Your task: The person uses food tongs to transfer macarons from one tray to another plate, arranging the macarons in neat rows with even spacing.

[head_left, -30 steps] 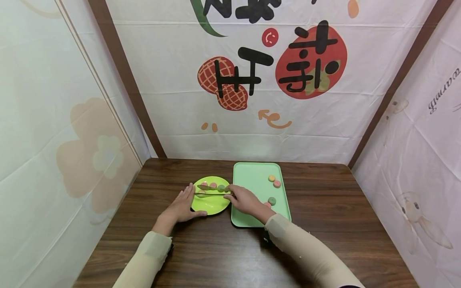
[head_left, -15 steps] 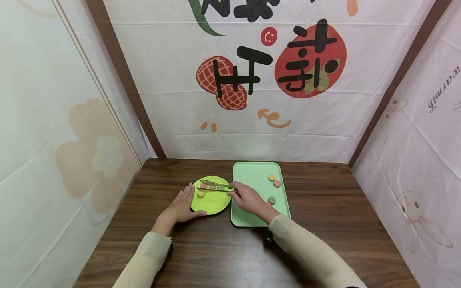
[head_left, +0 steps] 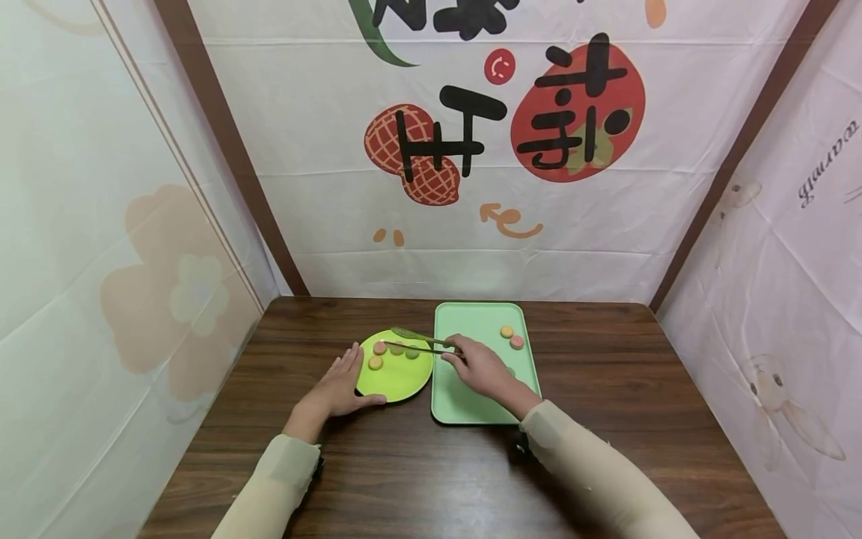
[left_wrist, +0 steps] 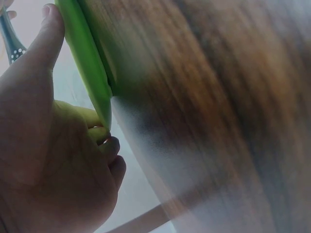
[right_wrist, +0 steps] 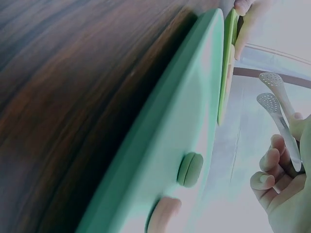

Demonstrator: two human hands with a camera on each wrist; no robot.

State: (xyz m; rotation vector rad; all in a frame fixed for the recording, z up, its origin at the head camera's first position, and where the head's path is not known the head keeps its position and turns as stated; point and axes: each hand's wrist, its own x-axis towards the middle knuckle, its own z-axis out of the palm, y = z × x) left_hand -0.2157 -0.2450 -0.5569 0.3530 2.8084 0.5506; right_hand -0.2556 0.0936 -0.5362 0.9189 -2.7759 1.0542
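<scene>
Right hand (head_left: 481, 367) clamped round the tongs (head_left: 408, 334) at their near end, over the tray's (head_left: 465, 400) 10 o'clock side. Tong tips apart, pointing to 9-10 o'clock from the grip, above the plate's (head_left: 399, 383) 12 o'clock part (right wrist view shows the gap clearly). Below the tongs on plate: pink macaron (head_left: 380, 348) at 10-11, another (head_left: 397, 349) near 12, partly behind the lower arm (colour hard to read), green macaron (head_left: 412, 352) at 1-2, closest to the grip. Yellow macaron (head_left: 376, 362) at 9, clear of the tongs.

Left hand (head_left: 341, 385) spread along the plate rim, fingers straight to 10 o'clock, thumb touching about 7.

On tray: yellow one (head_left: 507, 332) at 1, pink one (head_left: 516, 342) just beside it at 2; by the right wrist, green one (right_wrist: 190, 170) and pink one (right_wrist: 164, 215) close together.
</scene>
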